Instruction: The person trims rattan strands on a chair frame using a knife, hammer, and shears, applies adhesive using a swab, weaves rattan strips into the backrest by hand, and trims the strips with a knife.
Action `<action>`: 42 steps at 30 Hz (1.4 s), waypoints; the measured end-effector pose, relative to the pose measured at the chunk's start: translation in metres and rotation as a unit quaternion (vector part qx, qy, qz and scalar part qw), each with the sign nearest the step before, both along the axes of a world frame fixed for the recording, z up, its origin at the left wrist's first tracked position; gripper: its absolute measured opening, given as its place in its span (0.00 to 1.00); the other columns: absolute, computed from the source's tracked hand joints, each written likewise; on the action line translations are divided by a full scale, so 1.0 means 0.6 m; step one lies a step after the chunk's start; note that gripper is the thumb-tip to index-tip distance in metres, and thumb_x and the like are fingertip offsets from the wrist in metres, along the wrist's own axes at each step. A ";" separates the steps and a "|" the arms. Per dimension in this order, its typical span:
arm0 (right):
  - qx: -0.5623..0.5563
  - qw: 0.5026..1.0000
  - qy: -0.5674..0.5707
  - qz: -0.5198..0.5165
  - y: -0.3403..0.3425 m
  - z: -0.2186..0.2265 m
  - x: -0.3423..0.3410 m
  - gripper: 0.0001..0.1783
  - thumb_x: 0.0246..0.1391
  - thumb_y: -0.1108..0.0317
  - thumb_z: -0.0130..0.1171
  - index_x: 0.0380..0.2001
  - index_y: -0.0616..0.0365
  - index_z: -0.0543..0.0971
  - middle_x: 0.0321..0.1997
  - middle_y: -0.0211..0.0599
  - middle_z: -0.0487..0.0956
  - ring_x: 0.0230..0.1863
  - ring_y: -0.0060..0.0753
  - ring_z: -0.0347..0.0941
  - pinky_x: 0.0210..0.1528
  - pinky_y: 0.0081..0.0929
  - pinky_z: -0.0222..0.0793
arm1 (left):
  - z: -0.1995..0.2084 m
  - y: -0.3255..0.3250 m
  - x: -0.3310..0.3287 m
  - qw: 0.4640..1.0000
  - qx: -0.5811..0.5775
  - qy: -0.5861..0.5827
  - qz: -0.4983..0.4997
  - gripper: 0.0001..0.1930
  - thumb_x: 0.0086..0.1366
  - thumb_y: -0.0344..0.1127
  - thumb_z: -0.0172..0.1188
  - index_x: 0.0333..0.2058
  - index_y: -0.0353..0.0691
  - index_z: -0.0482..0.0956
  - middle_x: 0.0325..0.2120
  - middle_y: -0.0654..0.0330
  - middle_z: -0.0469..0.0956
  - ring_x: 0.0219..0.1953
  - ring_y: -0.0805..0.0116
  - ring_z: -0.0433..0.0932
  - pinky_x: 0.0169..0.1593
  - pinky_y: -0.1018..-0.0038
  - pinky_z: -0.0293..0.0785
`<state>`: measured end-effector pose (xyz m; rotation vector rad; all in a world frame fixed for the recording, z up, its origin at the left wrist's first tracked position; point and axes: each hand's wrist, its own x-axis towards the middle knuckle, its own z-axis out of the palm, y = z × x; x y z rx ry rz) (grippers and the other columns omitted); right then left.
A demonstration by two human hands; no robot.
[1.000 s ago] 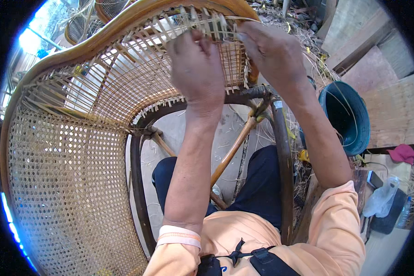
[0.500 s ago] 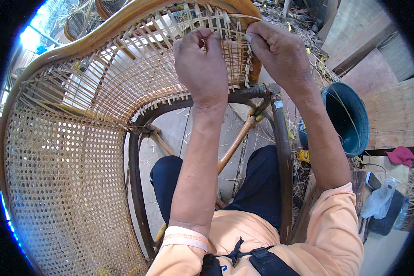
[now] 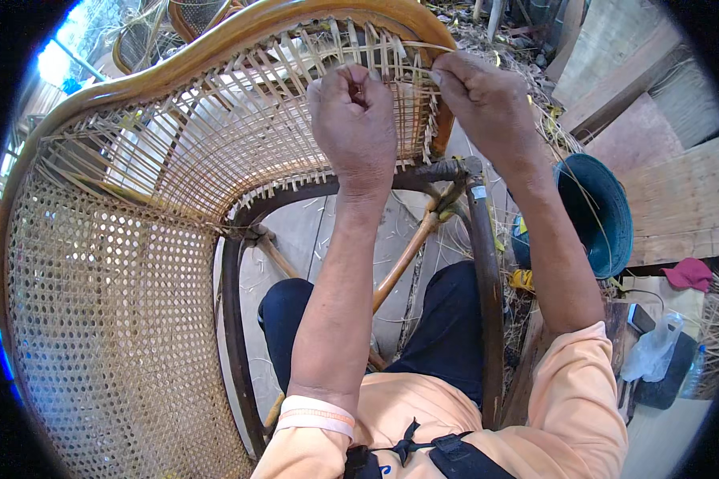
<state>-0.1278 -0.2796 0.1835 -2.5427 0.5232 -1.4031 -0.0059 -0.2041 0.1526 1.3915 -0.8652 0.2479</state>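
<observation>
A cane chair back, partly woven, fills the upper middle, framed by a bent brown rattan pole. My left hand is closed against the open upright strands near the top, thumb and fingers curled in a pinch; what lies between their tips is mostly hidden. At the upper right corner of the frame, my right hand is closed on a pale cane strand that runs left through the weave toward my left hand. Short strand ends stick out along the lower edge of the weave.
A finely woven cane panel spans the left side. Dark seat poles surround my knees. On the right are a teal bucket, wooden boards, a red cloth, a plastic bag and a bottle. Cane scraps litter the floor.
My left hand has dropped slightly and turned, showing a wider gap inside its curled fingers. My right hand stays closed at the corner. The whole view has shifted a little.
</observation>
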 end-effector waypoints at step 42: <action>-0.120 0.986 -0.052 -0.104 0.026 -0.013 0.045 0.03 0.46 0.69 0.61 0.25 0.55 0.79 0.23 0.42 0.78 0.26 0.47 0.75 0.29 0.37 0.70 | -0.003 0.025 0.007 0.987 -0.042 -0.135 0.079 0.04 0.58 0.28 0.61 0.32 0.35 0.78 0.30 0.57 0.73 0.29 0.65 0.74 0.35 0.71 0.73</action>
